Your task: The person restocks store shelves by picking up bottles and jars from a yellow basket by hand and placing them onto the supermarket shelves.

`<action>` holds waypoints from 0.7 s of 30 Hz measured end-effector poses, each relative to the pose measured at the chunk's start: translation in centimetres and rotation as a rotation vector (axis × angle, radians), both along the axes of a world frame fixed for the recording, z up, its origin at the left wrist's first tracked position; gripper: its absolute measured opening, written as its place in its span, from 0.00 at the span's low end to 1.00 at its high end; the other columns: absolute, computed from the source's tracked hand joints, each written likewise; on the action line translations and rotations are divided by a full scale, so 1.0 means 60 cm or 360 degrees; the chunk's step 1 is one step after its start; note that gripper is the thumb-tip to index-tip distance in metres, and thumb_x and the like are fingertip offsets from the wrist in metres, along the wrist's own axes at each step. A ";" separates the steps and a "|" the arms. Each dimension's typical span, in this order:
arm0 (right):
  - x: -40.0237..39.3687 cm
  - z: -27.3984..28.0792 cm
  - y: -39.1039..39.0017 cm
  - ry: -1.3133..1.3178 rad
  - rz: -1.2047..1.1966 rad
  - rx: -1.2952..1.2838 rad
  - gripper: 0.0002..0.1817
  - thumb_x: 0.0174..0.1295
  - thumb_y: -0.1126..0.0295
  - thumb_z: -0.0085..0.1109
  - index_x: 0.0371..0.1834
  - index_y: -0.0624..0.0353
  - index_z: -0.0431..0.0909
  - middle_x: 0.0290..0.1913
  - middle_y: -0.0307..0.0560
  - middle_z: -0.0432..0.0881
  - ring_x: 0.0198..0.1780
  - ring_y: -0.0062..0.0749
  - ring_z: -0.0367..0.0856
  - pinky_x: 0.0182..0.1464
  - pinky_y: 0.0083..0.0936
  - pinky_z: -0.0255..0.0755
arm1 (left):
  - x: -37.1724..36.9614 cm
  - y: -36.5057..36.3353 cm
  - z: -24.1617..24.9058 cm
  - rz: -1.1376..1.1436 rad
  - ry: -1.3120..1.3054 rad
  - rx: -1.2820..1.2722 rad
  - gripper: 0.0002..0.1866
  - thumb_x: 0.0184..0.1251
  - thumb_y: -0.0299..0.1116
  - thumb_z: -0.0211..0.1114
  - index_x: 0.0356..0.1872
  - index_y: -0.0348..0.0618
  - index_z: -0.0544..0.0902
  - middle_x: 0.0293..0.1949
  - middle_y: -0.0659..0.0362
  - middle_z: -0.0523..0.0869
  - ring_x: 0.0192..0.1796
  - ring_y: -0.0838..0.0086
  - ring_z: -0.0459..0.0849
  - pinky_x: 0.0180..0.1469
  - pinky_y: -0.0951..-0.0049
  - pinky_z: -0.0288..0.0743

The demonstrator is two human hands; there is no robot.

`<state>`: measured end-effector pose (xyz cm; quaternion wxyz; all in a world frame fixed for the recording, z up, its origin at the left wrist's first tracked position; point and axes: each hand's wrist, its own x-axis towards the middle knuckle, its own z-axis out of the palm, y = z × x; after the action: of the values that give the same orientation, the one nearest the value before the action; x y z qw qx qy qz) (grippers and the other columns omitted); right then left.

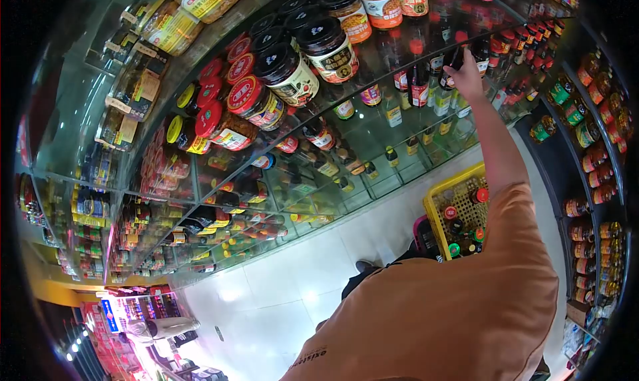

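Note:
My right hand (468,74) reaches up to the glass shelf, its fingers wrapped round the upper part of a dark sauce bottle (446,81) with a pale label. Other dark bottles stand close by, among them a red-labelled bottle (418,88) just to the left and a bottle (482,62) just to the right. Below my outstretched arm is a yellow plastic basket (434,198) holding several jars and bottles with red and green caps. My left hand is out of view.
Large jars with black lids (326,48) and red-lidded jars (246,101) crowd the shelf to the left. A curved dark rack (559,148) of bottles stands at the right. Pale floor tiles (279,274) run below the shelves. Another person (163,328) is far off at lower left.

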<state>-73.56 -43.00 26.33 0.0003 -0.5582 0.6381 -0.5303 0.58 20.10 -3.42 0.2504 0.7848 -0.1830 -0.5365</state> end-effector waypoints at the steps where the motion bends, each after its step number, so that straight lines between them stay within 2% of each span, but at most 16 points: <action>1: -0.005 0.003 -0.008 -0.0005 0.0039 0.0047 0.38 0.54 0.68 0.76 0.67 0.58 0.67 0.57 0.64 0.78 0.61 0.63 0.75 0.60 0.48 0.71 | -0.011 -0.008 0.011 0.0006 0.0001 -0.0023 0.23 0.75 0.37 0.58 0.61 0.26 0.74 0.51 0.42 0.84 0.53 0.49 0.86 0.51 0.52 0.83; 8: -0.018 0.015 -0.041 0.0010 0.0082 0.0330 0.38 0.53 0.67 0.76 0.67 0.57 0.66 0.60 0.61 0.79 0.64 0.58 0.76 0.63 0.44 0.71 | -0.050 -0.044 0.038 0.0018 -0.0002 -0.0126 0.25 0.75 0.38 0.57 0.62 0.26 0.73 0.52 0.42 0.84 0.53 0.49 0.86 0.51 0.51 0.83; 10: -0.019 0.012 -0.046 0.0043 0.0041 0.0325 0.38 0.54 0.66 0.75 0.68 0.57 0.66 0.60 0.60 0.80 0.63 0.57 0.77 0.64 0.43 0.71 | -0.050 -0.078 0.054 -0.0712 -0.0343 -0.0160 0.25 0.76 0.40 0.57 0.64 0.30 0.72 0.53 0.42 0.85 0.50 0.51 0.87 0.51 0.52 0.83; 11: -0.031 -0.003 -0.073 0.0032 0.0155 0.0200 0.37 0.55 0.66 0.75 0.67 0.58 0.67 0.60 0.60 0.80 0.64 0.56 0.77 0.64 0.42 0.71 | -0.057 -0.087 0.066 -0.0329 -0.0149 -0.0078 0.26 0.76 0.41 0.58 0.67 0.35 0.70 0.53 0.43 0.85 0.49 0.52 0.87 0.50 0.54 0.84; 12: -0.046 -0.031 -0.086 0.0016 0.0260 0.0090 0.37 0.55 0.66 0.74 0.67 0.58 0.67 0.60 0.61 0.80 0.65 0.55 0.77 0.65 0.41 0.71 | 0.001 -0.063 -0.014 -0.0654 -0.0137 -0.0278 0.27 0.76 0.42 0.57 0.68 0.37 0.68 0.54 0.42 0.85 0.50 0.52 0.87 0.50 0.56 0.83; 13: -0.037 -0.029 -0.061 0.0047 0.0217 0.0042 0.35 0.56 0.66 0.73 0.66 0.58 0.68 0.58 0.59 0.81 0.62 0.52 0.80 0.62 0.40 0.73 | 0.022 -0.051 -0.044 -0.0767 -0.0107 -0.0516 0.27 0.76 0.43 0.57 0.69 0.38 0.68 0.55 0.43 0.85 0.50 0.52 0.87 0.51 0.56 0.83; 14: -0.016 0.003 -0.039 0.0081 0.0174 0.0005 0.33 0.58 0.66 0.72 0.66 0.58 0.68 0.56 0.58 0.82 0.58 0.49 0.82 0.59 0.38 0.75 | -0.014 -0.078 0.016 -0.0498 -0.0119 -0.0239 0.28 0.76 0.44 0.57 0.69 0.38 0.68 0.56 0.43 0.85 0.51 0.52 0.87 0.52 0.57 0.82; 15: 0.019 0.066 0.008 -0.0126 0.0260 0.0167 0.42 0.57 0.67 0.75 0.71 0.62 0.60 0.63 0.59 0.76 0.64 0.48 0.76 0.65 0.38 0.71 | -0.057 -0.118 0.081 -0.0041 0.0041 0.0111 0.28 0.77 0.44 0.57 0.70 0.38 0.68 0.57 0.42 0.84 0.53 0.52 0.86 0.54 0.56 0.82; 16: 0.047 0.108 0.054 -0.0342 0.0338 0.0316 0.51 0.57 0.67 0.78 0.77 0.65 0.52 0.71 0.60 0.69 0.70 0.47 0.70 0.71 0.39 0.66 | -0.029 -0.098 0.027 0.0163 0.0166 0.0188 0.28 0.77 0.44 0.56 0.71 0.38 0.68 0.60 0.42 0.82 0.56 0.51 0.85 0.57 0.55 0.80; 17: 0.046 0.092 0.079 -0.0299 0.0154 0.0467 0.51 0.59 0.65 0.75 0.79 0.62 0.48 0.67 0.65 0.73 0.66 0.52 0.75 0.65 0.43 0.70 | 0.023 -0.060 -0.056 0.0064 0.0212 0.0000 0.28 0.78 0.44 0.56 0.70 0.38 0.69 0.61 0.42 0.82 0.58 0.51 0.83 0.58 0.54 0.79; 18: 0.040 0.074 0.102 -0.0248 -0.0023 0.0609 0.51 0.62 0.63 0.71 0.81 0.59 0.44 0.64 0.69 0.76 0.61 0.57 0.79 0.60 0.47 0.73 | 0.043 -0.068 -0.036 -0.0760 -0.0138 0.0056 0.27 0.78 0.43 0.55 0.70 0.37 0.69 0.59 0.42 0.83 0.58 0.53 0.83 0.57 0.56 0.79; 19: 0.047 0.058 0.144 -0.0333 0.0002 0.0371 0.42 0.63 0.66 0.70 0.77 0.63 0.57 0.69 0.62 0.72 0.68 0.51 0.73 0.66 0.41 0.69 | 0.050 -0.073 -0.037 -0.0783 -0.0131 0.0092 0.27 0.78 0.43 0.55 0.70 0.37 0.69 0.59 0.42 0.83 0.58 0.53 0.83 0.57 0.56 0.79; 20: 0.016 -0.038 0.168 -0.0231 0.0035 0.0146 0.27 0.61 0.66 0.70 0.62 0.59 0.71 0.47 0.54 0.84 0.45 0.41 0.85 0.47 0.34 0.78 | 0.056 -0.077 -0.036 -0.0850 -0.0160 0.0107 0.27 0.78 0.43 0.55 0.70 0.37 0.69 0.58 0.42 0.83 0.58 0.53 0.83 0.57 0.56 0.79; 21: 0.015 -0.099 0.215 -0.0361 0.0035 -0.0071 0.21 0.65 0.65 0.67 0.57 0.59 0.74 0.41 0.51 0.84 0.34 0.36 0.82 0.38 0.32 0.76 | 0.061 -0.081 -0.036 -0.0913 -0.0188 0.0118 0.27 0.78 0.43 0.55 0.70 0.37 0.69 0.58 0.42 0.83 0.58 0.54 0.83 0.57 0.57 0.80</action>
<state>-72.64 -30.08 20.40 0.0659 -0.5015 0.6158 -0.6041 4.27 15.23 -5.55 0.0485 0.7396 -0.3920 -0.5450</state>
